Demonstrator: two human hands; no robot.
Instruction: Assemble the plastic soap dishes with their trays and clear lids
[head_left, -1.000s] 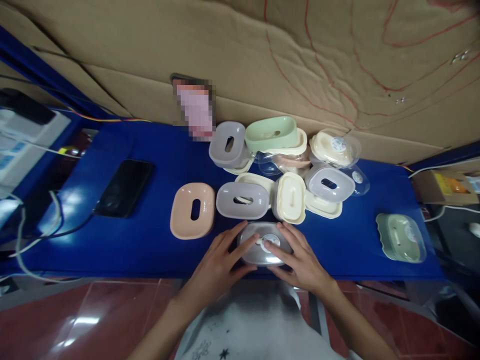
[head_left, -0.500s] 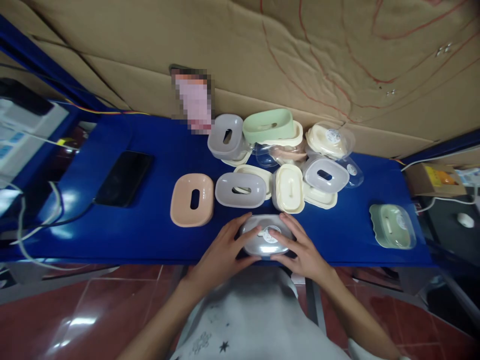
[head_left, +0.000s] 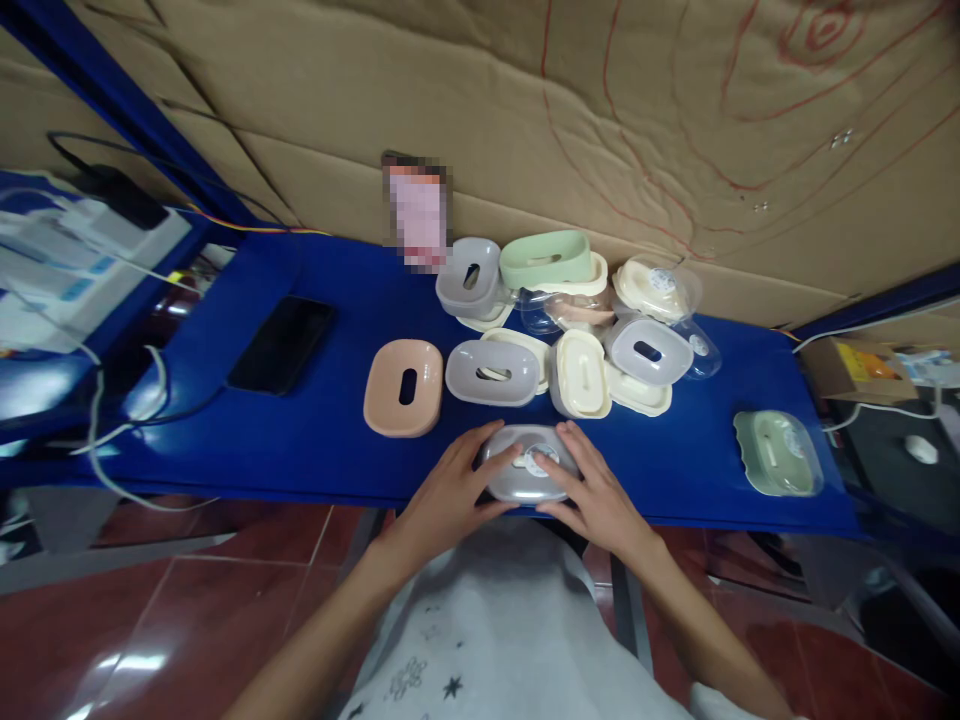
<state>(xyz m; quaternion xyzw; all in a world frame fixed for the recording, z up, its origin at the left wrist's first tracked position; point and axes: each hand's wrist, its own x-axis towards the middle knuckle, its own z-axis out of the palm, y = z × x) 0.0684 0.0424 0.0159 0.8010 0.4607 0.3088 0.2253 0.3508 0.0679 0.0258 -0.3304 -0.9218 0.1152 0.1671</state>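
Note:
A grey oval box with a clear cover and a round sticker (head_left: 531, 482) lies at the table's front edge. My left hand (head_left: 457, 485) grips its left side, and my right hand (head_left: 596, 490) grips its right side; fingers of both rest on top. Behind it are a grey slotted tray (head_left: 480, 385), a cream piece (head_left: 583, 375) and a second grey slotted piece (head_left: 646, 350). To the left sits a peach slotted tray (head_left: 422, 400). Farther back are a grey container (head_left: 469, 295), a green one (head_left: 546, 262) and a cream piece under clear plastic (head_left: 649, 290).
A black phone (head_left: 281, 345) with a cable lies left on the blue table (head_left: 337, 455). A green box with a clear cover (head_left: 780, 455) sits at the right. White cables hang at the left; a cardboard wall (head_left: 337, 100) stands behind.
The camera view has turned slightly, so the table items appear shifted. Both hands still hold the grey box, with little visible change in their grip.

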